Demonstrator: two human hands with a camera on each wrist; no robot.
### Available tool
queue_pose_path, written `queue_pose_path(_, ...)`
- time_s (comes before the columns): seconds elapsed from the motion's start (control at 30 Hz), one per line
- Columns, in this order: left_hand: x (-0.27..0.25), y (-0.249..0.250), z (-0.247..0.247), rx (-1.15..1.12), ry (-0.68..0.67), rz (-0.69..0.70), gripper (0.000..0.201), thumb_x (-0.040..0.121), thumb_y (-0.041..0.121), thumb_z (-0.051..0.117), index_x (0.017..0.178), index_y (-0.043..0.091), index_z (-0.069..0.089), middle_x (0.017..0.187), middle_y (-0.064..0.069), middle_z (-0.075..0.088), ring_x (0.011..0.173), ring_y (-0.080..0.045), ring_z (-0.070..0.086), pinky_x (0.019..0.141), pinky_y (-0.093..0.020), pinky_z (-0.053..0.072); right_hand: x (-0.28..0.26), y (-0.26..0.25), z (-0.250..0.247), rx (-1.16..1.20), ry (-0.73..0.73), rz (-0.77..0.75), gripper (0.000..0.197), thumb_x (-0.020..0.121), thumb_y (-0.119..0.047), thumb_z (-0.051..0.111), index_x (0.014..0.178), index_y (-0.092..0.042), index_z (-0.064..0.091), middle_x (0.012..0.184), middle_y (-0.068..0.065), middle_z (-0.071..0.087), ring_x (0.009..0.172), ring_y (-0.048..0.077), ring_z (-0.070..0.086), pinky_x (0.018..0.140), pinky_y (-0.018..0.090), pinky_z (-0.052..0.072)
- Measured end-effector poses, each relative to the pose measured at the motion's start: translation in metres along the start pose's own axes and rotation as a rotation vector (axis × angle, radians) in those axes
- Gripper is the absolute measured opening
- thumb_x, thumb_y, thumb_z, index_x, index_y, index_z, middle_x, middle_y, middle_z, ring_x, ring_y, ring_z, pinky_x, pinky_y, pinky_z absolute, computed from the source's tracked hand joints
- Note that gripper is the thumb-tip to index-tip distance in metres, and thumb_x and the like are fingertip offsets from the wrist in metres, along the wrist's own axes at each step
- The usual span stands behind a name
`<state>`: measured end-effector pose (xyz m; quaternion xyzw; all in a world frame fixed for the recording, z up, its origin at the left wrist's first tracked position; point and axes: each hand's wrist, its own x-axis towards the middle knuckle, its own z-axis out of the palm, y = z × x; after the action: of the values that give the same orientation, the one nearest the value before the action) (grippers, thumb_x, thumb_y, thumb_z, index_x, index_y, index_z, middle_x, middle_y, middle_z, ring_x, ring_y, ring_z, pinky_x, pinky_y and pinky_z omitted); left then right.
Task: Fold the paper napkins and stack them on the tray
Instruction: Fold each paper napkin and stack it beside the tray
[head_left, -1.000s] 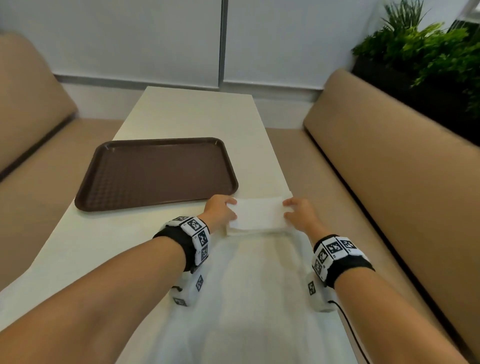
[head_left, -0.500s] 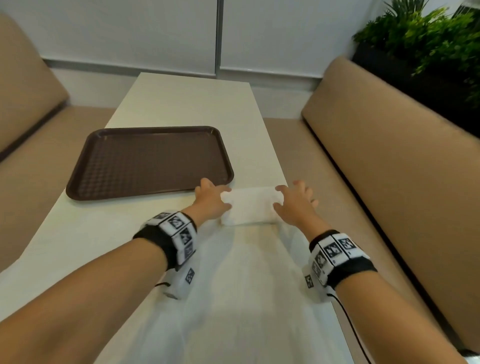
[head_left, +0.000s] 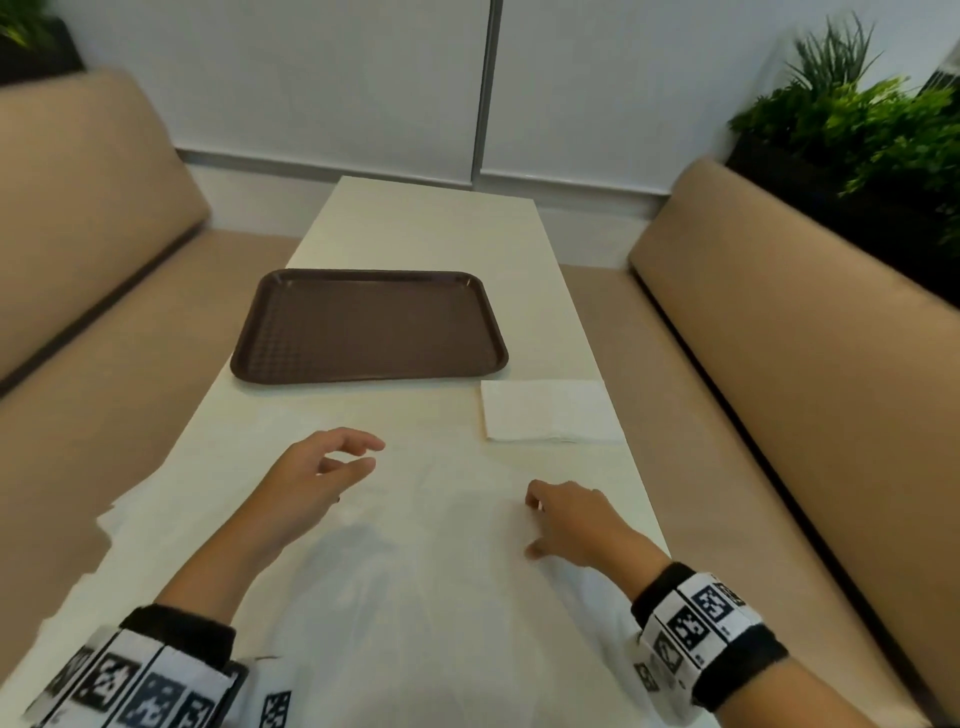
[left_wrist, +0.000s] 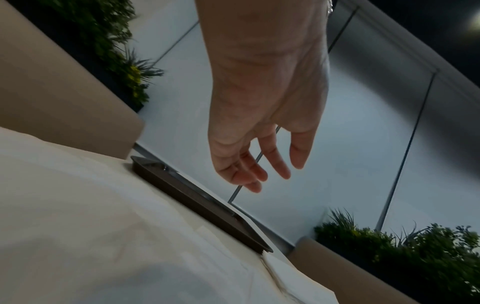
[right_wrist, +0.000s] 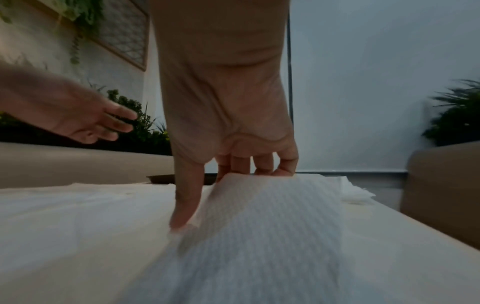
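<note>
The brown tray (head_left: 369, 327) lies bare in the middle of the table. One folded white napkin (head_left: 550, 410) lies flat on the table by the tray's near right corner, with no hand on it. Unfolded napkin sheets (head_left: 415, 571) spread over the near table. My left hand (head_left: 358, 457) hovers above them with loosely curled fingers and holds nothing; the left wrist view shows it in the air (left_wrist: 259, 170). My right hand (head_left: 535, 525) is down on a sheet. In the right wrist view its fingers (right_wrist: 259, 166) curl over the raised edge of that napkin (right_wrist: 259, 226) and the thumb presses beside it.
Tan benches (head_left: 779, 364) run along both sides of the narrow table (head_left: 431, 228). Green plants (head_left: 857, 119) stand behind the right bench back. The folded napkin sits close to the table's right edge.
Both hands have let go of the folded napkin and drawn back toward me. The right hand has come down on an unfolded sheet and taken hold of its edge.
</note>
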<state>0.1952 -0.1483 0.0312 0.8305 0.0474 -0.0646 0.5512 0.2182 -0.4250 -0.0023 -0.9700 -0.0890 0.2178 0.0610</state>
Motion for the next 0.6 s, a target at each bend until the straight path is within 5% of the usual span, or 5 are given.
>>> queue_pose_path(0.13, -0.021, 0.004, 0.0, -0.005, -0.047, 0.038, 0.024, 0.085, 0.029, 0.067, 0.107, 0.036, 0.062, 0.117, 0.012, 0.058, 0.104, -0.003, 0.056, 0.083, -0.025, 0.049, -0.031, -0.007, -0.036, 0.092, 0.13, -0.134, 0.002, 0.088, -0.027, 0.063, 0.089, -0.026, 0.062, 0.085, -0.006, 0.06, 0.083, 0.019, 0.056, 0.07, 0.028, 0.042)
queue_pose_path(0.3, -0.032, 0.024, 0.018, -0.046, -0.358, 0.095, 0.084, 0.065, 0.04, 0.082, 0.137, 0.041, 0.037, 0.134, 0.02, 0.049, 0.125, -0.001, 0.043, 0.112, -0.031, 0.032, -0.1, -0.035, -0.114, 0.149, 0.243, -0.297, 0.014, 0.085, -0.033, 0.069, 0.097, -0.025, 0.07, 0.084, -0.019, 0.062, 0.078, 0.001, 0.054, 0.068, 0.011, 0.041)
queue_pose_path(0.43, -0.044, 0.05, 0.023, -0.296, -0.576, 0.149, 0.054, 0.077, 0.011, 0.071, 0.128, 0.019, 0.054, 0.12, -0.001, 0.068, 0.112, -0.018, 0.063, 0.092, -0.03, 0.052, -0.142, -0.046, -0.164, 0.253, 0.327, -0.41, 0.012, 0.085, -0.036, 0.068, 0.092, -0.027, 0.073, 0.089, -0.012, 0.072, 0.086, 0.005, 0.064, 0.079, 0.027, 0.052)
queue_pose_path(0.5, -0.049, 0.061, 0.022, -0.344, -0.507, 0.168, 0.037, 0.08, 0.018, 0.072, 0.115, 0.013, 0.065, 0.113, -0.004, 0.071, 0.106, -0.023, 0.067, 0.085, -0.03, 0.055, -0.151, -0.042, -0.178, 0.325, 0.356, -0.419, 0.011, 0.084, -0.039, 0.068, 0.085, -0.029, 0.071, 0.086, -0.007, 0.073, 0.082, 0.011, 0.068, 0.079, 0.035, 0.055)
queue_pose_path(0.6, -0.054, 0.072, 0.015, -0.466, -0.402, 0.143, 0.044, 0.064, 0.036, 0.079, 0.1, 0.01, 0.074, 0.105, -0.011, 0.072, 0.098, -0.029, 0.069, 0.082, -0.035, 0.057, -0.156, -0.019, -0.177, 0.717, 0.281, -0.445, 0.037, 0.069, -0.05, 0.076, 0.091, -0.021, 0.071, 0.093, 0.01, 0.074, 0.086, 0.028, 0.071, 0.079, 0.039, 0.058)
